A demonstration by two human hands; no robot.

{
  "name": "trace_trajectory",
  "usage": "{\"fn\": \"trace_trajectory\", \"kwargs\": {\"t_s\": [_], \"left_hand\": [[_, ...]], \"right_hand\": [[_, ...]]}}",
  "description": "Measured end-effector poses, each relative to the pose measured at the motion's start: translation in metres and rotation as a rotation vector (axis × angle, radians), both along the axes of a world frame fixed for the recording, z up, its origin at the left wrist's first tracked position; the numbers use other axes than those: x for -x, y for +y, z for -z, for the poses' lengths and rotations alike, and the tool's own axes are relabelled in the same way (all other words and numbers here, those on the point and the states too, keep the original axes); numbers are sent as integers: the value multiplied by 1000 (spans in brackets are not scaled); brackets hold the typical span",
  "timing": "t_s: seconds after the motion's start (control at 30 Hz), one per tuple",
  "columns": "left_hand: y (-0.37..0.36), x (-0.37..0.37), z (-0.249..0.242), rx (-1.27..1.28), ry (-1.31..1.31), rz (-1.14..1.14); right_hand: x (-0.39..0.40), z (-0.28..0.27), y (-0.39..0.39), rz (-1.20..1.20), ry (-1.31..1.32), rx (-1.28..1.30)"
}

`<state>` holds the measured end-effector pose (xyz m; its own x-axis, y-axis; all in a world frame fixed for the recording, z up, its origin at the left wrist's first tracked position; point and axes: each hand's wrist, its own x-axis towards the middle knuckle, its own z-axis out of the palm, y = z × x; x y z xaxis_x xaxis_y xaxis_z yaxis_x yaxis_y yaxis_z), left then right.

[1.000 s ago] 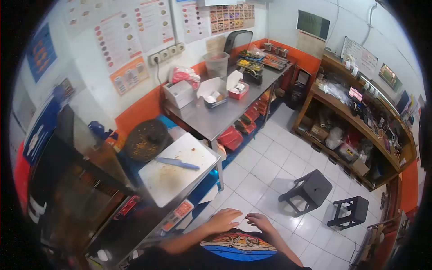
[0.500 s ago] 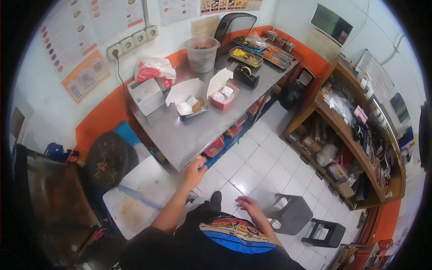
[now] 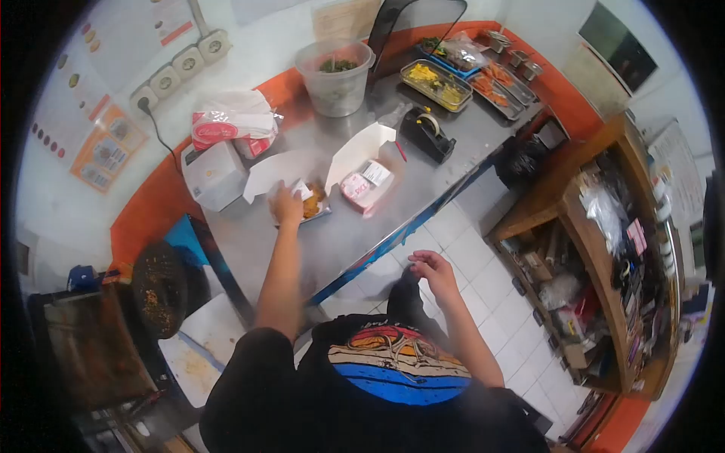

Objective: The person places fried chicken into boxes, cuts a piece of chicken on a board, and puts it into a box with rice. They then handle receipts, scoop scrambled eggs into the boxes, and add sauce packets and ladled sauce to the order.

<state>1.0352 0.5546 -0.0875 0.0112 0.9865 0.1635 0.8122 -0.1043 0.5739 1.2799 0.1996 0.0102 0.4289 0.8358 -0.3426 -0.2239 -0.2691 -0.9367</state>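
Note:
My left hand [image 3: 288, 206] reaches into an open takeaway box [image 3: 266, 180] on the steel table, over its left part. Its fingertips are hidden in the box, so a grip does not show. Beside them lie a small white packet [image 3: 303, 190] and a golden-brown piece of food [image 3: 313, 204]. To the right stands a second open takeaway box [image 3: 352, 160], holding a round pink-and-white printed pack [image 3: 357, 188] and a white labelled packet [image 3: 376, 174]. My right hand [image 3: 434, 272] hovers off the table's front edge, fingers loosely bent and apart, with nothing in it.
Along the steel table [image 3: 249, 264] stand a white printer-like box [image 3: 214, 179], a tissue pack [image 3: 234, 127], a clear tub [image 3: 334, 79], a tape dispenser [image 3: 427, 134] and food trays [image 3: 436, 84]. A cutting board [image 3: 192, 362] is at left, a wooden shelf [image 3: 563, 215] at right.
I have come closer to the table. My left hand has moved from the table's near corner up into the left takeaway box. My right hand has risen and stays free.

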Motion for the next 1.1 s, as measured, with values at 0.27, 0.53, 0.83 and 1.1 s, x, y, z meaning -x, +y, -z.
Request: {"fn": "trace_trajectory", "kwargs": {"t_s": [0.27, 0.53, 0.83, 1.1], "left_hand": [[-29, -40, -39, 77, -79, -291], [-40, -66, -15, 104, -441, -540], [-55, -50, -44, -165, -675, -403], [-141, -47, -43, 302, -551, 172]], "right_hand": [[-135, 37, 209, -274, -466, -207], [-110, 62, 307, -608, -838, -204], [-157, 12, 284, -545, -161, -402], [-212, 121, 218, -423, -695, -46]]}}
